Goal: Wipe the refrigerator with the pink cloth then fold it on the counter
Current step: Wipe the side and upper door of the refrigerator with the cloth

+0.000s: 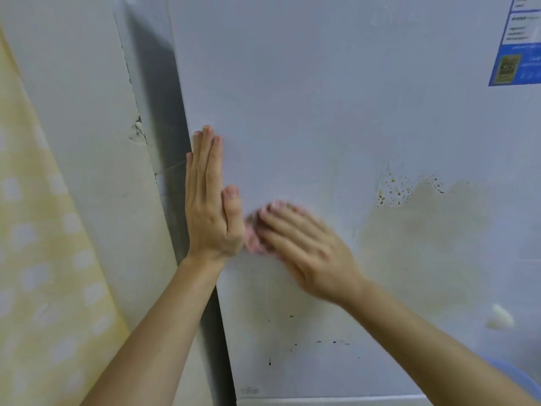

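At frame centre the right hand [304, 247], fingers flat, presses the pink cloth [253, 238] on the refrigerator [322, 98]; the left hand [210, 206] braces flat and open at its edge. Best to sweep firmly over the brown stain [424, 230] at centre right.

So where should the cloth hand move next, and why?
Probably sweep the right hand and pink cloth rightward across the refrigerator onto the brownish stain: it looks unwiped, with dark specks above it, while the left hand braces flat near the edge.
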Motion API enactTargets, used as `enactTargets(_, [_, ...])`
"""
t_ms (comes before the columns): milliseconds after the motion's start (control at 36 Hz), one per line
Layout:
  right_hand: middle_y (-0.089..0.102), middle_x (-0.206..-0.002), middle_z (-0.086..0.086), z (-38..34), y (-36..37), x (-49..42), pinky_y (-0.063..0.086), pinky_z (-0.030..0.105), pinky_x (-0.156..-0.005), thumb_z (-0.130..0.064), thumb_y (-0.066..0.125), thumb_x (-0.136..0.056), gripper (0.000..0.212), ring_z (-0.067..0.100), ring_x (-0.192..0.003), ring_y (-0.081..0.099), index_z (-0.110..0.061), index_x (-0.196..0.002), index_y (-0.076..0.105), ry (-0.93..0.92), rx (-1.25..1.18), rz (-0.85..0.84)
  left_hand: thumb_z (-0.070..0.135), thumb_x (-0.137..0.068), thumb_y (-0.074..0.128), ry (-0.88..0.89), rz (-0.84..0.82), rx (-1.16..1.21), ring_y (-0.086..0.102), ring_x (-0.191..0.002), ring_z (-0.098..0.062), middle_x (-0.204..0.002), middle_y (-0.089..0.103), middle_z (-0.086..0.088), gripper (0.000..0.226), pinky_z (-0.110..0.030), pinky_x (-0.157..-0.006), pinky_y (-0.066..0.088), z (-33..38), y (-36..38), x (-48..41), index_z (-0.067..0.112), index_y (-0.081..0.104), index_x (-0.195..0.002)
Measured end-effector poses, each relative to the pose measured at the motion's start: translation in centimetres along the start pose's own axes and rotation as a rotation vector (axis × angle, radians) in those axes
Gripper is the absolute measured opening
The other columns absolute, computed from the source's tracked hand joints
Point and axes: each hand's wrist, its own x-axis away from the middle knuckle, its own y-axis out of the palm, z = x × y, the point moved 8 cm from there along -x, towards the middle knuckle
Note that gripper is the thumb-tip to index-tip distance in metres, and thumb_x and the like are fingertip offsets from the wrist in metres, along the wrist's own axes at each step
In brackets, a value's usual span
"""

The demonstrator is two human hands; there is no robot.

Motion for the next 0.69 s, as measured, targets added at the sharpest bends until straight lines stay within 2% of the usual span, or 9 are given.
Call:
enactTargets(83, [0.046,-0.162,0.008,-1.6,1.4,4.6,0.03,0.041,-0.128,0.001,0.074,-0.089,0.057,0.022,-0.155,0.036,-0.007,-0.144,0.062,-0.093,0.017,-0.106,0.016,-0.103,0.027,-0.006,-0.006,-0.025,0.028,-0.156,-0.045,-0.162,0.035,-0.031,0.058,-0.051,-0.131,0.018,0.3,0.1,0.0,-0.014,0.037,-0.152])
enactTargets(222, [0.045,-0.162,0.01,-1.0,0.2,4.2,0.029,0.042,-0.129,0.007,0.067,-0.092,0.052,0.024,-0.155,0.036,-0.005,-0.143,0.063,-0.137,0.039,-0.11,0.012,-0.104,0.032,-0.005,0.001,-0.092,0.025,-0.157,-0.043,-0.164,0.034,-0.029,0.055,-0.054,-0.131,0.018,0.4,0.4,0.1,-0.013,0.038,-0.152])
enactTargets(306, [0.044,-0.162,0.011,2.0,-3.2,1.7,0.025,0.044,-0.129,0.0,0.066,-0.098,0.046,0.028,-0.155,0.037,-0.007,-0.143,0.063,-0.039,0.125,-0.008,0.012,-0.105,0.035,0.004,0.019,-0.148,0.025,-0.158,-0.042,-0.164,0.034,-0.028,0.054,-0.053,-0.131,0.016,0.7,0.5,0.2,-0.012,0.039,-0.153])
enactTargets(389, [0.042,-0.16,0.021,6.5,-8.0,-1.8,0.021,0.048,-0.129,-0.012,0.069,-0.102,0.035,0.039,-0.151,0.04,-0.014,-0.137,0.07,0.105,0.221,0.163,0.009,-0.103,0.039,0.031,0.029,-0.197,0.027,-0.157,-0.043,-0.164,0.035,-0.027,0.054,-0.052,-0.131,0.015,1.1,0.7,0.4,-0.011,0.04,-0.153])
enactTargets(444, [0.042,-0.159,0.026,9.0,-10.4,-3.7,0.02,0.052,-0.129,-0.018,0.062,-0.107,0.029,0.043,-0.15,0.038,-0.017,-0.135,0.072,0.193,0.25,0.229,0.005,-0.101,0.043,0.046,0.031,-0.206,0.028,-0.156,-0.044,-0.163,0.036,-0.028,0.054,-0.053,-0.131,0.016,1.4,1.0,0.4,-0.011,0.04,-0.153])
enactTargets(528, [0.047,-0.157,0.024,10.6,-11.4,-4.7,0.029,0.059,-0.124,-0.026,0.045,-0.112,0.037,0.043,-0.149,0.04,-0.016,-0.134,0.072,0.285,0.189,0.274,-0.001,-0.097,0.048,0.047,0.038,-0.205,0.029,-0.155,-0.045,-0.163,0.036,-0.029,0.056,-0.056,-0.131,0.016,1.8,1.4,0.4,-0.011,0.041,-0.152])
enactTargets(611, [0.048,-0.156,0.024,9.6,-10.1,-3.5,0.031,0.061,-0.123,-0.015,0.039,-0.113,0.039,0.043,-0.149,0.041,-0.011,-0.134,0.071,0.317,0.15,0.291,-0.002,-0.096,0.048,0.04,0.043,-0.209,0.029,-0.155,-0.045,-0.163,0.037,-0.029,0.058,-0.057,-0.131,0.016,2.0,1.7,0.4,-0.011,0.041,-0.152])
enactTargets(694, [0.046,-0.159,0.021,7.6,-7.8,-0.5,0.025,0.053,-0.127,0.0,0.044,-0.104,0.042,0.038,-0.152,0.038,-0.011,-0.135,0.07,0.276,0.106,0.218,-0.002,-0.096,0.047,0.04,0.041,-0.207,0.029,-0.155,-0.045,-0.163,0.037,-0.029,0.057,-0.059,-0.13,0.019,1.8,1.7,0.5,-0.011,0.041,-0.153])
